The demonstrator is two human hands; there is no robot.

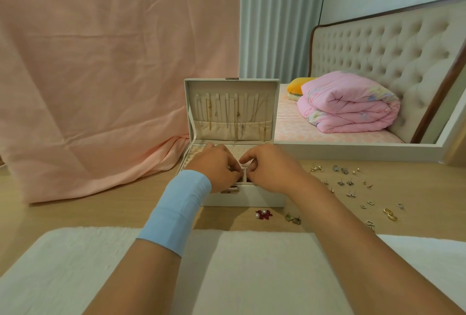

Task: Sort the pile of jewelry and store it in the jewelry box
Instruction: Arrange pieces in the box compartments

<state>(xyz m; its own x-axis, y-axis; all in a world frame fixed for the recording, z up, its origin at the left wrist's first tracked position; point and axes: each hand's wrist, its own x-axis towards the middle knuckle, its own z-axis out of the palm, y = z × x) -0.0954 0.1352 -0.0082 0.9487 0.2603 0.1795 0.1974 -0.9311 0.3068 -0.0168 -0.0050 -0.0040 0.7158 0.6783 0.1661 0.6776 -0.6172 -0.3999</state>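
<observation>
Several necklaces [236, 119] in jewelry box [248, 199] lid

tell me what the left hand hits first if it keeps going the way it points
Most likely the right hand, nearly touching the left hand over the jewelry box; beyond, the raised lid. Depth is unclear.

The left hand [217, 166] and right hand [271, 169] cover the front compartments of the open white jewelry box [262, 197]; whether their curled fingers pinch anything is hidden.
</observation>
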